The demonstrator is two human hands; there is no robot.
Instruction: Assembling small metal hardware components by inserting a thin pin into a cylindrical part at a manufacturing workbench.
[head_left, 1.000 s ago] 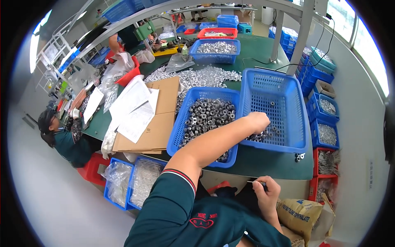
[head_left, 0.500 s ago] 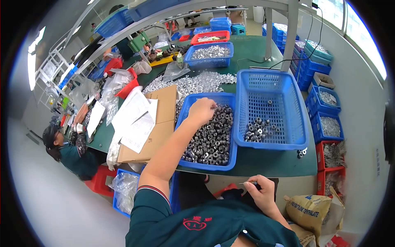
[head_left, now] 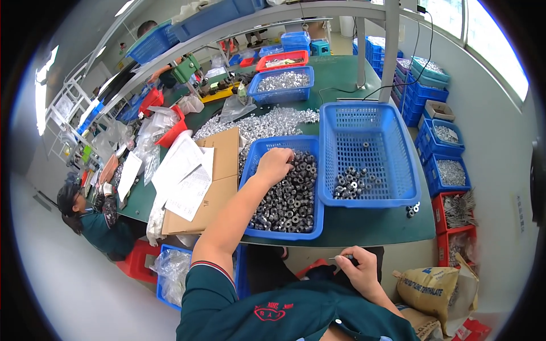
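Note:
My left hand (head_left: 274, 166) reaches into the left blue basket (head_left: 281, 233), its fingers curled down at the far side of a heap of dark and silvery metal rings (head_left: 289, 200). The fingertips are hidden, so what they pinch does not show. Low in front of my body, my right hand (head_left: 362, 268) is wrapped round a small hand tool (head_left: 354, 261) with a dark handle and a thin metal shaft pointing left. Beside the left basket stands a second blue basket (head_left: 372, 200), where a small cluster of similar rings (head_left: 354, 183) lies toward its near side.
Cardboard (head_left: 226, 165) with paper sheets (head_left: 190, 199) lies left of the baskets. Loose silvery parts (head_left: 278, 122) spread behind them, before another blue basket (head_left: 281, 94). A metal post (head_left: 389, 51) rises behind. Several rings (head_left: 412, 210) sit near the table's right edge. A co-worker (head_left: 94, 221) sits far left.
My view has shifted slightly, so the table sits a little lower and further left. My left hand has moved slightly nearer within the basket. My right hand still holds the tool.

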